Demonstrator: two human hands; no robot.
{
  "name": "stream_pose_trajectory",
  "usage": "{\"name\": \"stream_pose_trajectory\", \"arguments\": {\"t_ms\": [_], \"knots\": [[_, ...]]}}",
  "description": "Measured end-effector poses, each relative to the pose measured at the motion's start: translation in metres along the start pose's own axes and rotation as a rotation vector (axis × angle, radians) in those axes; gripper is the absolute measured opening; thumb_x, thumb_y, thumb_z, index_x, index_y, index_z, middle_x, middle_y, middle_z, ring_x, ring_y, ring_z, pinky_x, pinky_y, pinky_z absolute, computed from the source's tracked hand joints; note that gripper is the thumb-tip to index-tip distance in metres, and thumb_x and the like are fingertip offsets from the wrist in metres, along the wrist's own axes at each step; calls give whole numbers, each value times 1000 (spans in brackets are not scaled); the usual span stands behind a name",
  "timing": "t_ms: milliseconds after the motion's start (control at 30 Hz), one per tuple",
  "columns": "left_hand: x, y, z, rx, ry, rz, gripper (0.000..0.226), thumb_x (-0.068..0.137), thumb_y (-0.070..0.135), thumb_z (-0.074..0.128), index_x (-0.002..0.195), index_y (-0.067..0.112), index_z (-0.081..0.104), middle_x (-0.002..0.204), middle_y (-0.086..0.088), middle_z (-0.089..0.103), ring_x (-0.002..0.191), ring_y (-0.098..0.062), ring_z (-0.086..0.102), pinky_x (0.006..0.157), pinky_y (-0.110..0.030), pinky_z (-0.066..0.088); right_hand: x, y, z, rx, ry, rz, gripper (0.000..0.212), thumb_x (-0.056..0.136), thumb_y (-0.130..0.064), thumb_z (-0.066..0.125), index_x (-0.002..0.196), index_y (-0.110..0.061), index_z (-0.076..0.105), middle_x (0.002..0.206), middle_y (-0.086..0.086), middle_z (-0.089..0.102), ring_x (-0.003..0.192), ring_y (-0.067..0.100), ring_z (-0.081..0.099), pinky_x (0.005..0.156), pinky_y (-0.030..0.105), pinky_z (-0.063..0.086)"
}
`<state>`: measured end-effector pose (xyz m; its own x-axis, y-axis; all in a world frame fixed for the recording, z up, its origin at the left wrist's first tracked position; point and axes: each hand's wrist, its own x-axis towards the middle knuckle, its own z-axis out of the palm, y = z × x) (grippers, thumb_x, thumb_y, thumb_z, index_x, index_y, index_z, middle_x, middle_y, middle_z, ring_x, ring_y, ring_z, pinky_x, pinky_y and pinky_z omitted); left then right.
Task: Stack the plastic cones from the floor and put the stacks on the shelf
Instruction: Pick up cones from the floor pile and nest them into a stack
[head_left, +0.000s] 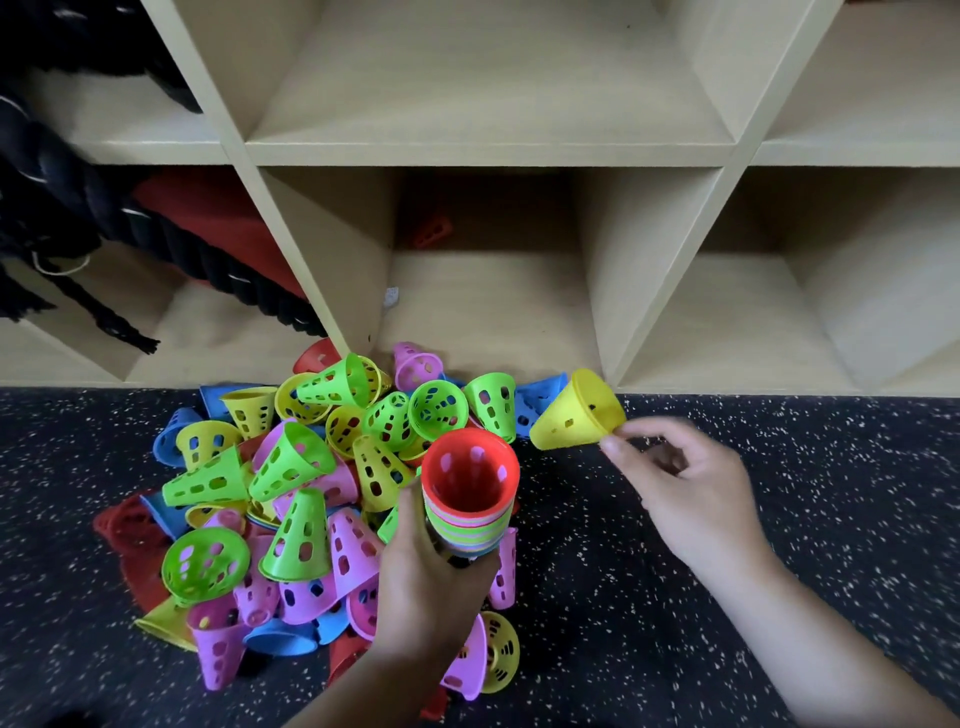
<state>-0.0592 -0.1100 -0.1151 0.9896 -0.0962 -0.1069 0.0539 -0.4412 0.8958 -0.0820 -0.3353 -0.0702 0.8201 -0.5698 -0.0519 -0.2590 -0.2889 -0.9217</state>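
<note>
Left hand (426, 577) gripping a nested stack of perforated plastic cones (470, 499) topped red, right hand (685, 478) pinching a single yellow perforated plastic cone (574, 413) by its rim, loose colourful cone pile (291, 493) on speckled dark floor (727, 597), pale wooden cubby shelf (488, 153) behind

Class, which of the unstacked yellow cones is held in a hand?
The yellow cone right of the pile, pinched by its rim in the right hand; the others lie loose in the pile.

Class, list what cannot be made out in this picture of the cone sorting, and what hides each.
Head view:
1. Cone count of the stack: the left hand covers its lower part.
2. Lowest cones of the pile: buried under others.
3. The red thing deep in the shelf: shadowed, small.
4. The dark ropes: cut by the left edge.
</note>
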Motion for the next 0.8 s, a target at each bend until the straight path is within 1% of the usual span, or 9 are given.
{"name": "stream_pose_trajectory", "arguments": {"t_ms": [100, 200, 300, 367, 433, 533, 633, 700, 800], "knots": [[0, -2, 5, -5, -16, 6, 69, 66, 20, 89, 122, 32, 51, 101, 21, 70, 93, 6, 67, 77, -20, 54, -22, -47, -16, 133, -54, -73, 12, 72, -36, 78, 84, -34, 75, 62, 4, 55, 55, 9, 45, 52, 18, 37], [0, -1, 8, -4, -18, 55, 73, 66, 18, 90, 125, 33, 51, 101, 27, 68, 95, 10, 65, 79, -13, 51, -38, -73, -20, 168, -174, -190, 15, 70, -38, 79, 80, -27, 76, 78, -9, 65, 54, 6, 49, 47, 9, 35], [0, 4, 9, -11, 1, 79, 71, 67, 22, 90, 120, 43, 48, 102, 29, 67, 97, 11, 64, 81, -14, 52, -42, -78, -14, 44, -294, -289, 31, 68, -48, 83, 94, -33, 75, 104, -10, 66, 62, 12, 55, 47, 16, 41], [1, 4, 10, -52, -5, 52, 68, 67, 27, 89, 119, 44, 48, 105, 21, 70, 98, 0, 69, 85, -33, 58, -35, -74, -10, 70, -241, -250, 33, 73, -43, 82, 102, -32, 74, 100, -14, 68, 59, 9, 52, 49, 13, 39], [1, 3, 8, -73, -7, 40, 70, 67, 29, 89, 122, 41, 48, 107, 18, 71, 99, -4, 70, 86, -40, 58, -15, -70, -2, 128, -148, -156, 18, 82, -30, 77, 100, -29, 74, 84, -18, 69, 55, 6, 47, 53, 11, 39], [1, 4, 4, -79, -2, 40, 76, 66, 28, 89, 127, 42, 46, 110, 19, 71, 101, -2, 69, 87, -35, 58, 36, -56, 25, -18, -175, -58, 21, 87, -25, 72, 106, -33, 71, 84, -16, 70, 64, 13, 55, 63, 14, 43], [1, 6, 0, -80, 10, 44, 72, 67, 14, 90, 120, 41, 50, 104, 24, 71, 93, 3, 70, 75, -12, 53, 86, -30, 70, -254, -393, -10, 47, 88, -32, 70, 133, -37, 56, 97, -9, 73, 85, 13, 64, 72, 18, 44], [2, 8, -4, -89, 2, 39, 67, 68, 9, 89, 115, 38, 51, 102, 29, 68, 89, 5, 69, 69, -5, 48, 107, -12, 95, -346, -515, 35, 62, 90, -35, 69, 145, -35, 43, 108, 1, 71, 92, 16, 63, 81, 21, 46], [1, 8, -10, -87, -9, 40, 67, 68, 14, 90, 118, 36, 52, 106, 30, 67, 94, 5, 68, 73, -6, 48, 119, 7, 112, -367, -564, 55, 54, 91, -35, 67, 142, -32, 48, 105, 5, 68, 89, 15, 61, 80, 22, 44]]}}
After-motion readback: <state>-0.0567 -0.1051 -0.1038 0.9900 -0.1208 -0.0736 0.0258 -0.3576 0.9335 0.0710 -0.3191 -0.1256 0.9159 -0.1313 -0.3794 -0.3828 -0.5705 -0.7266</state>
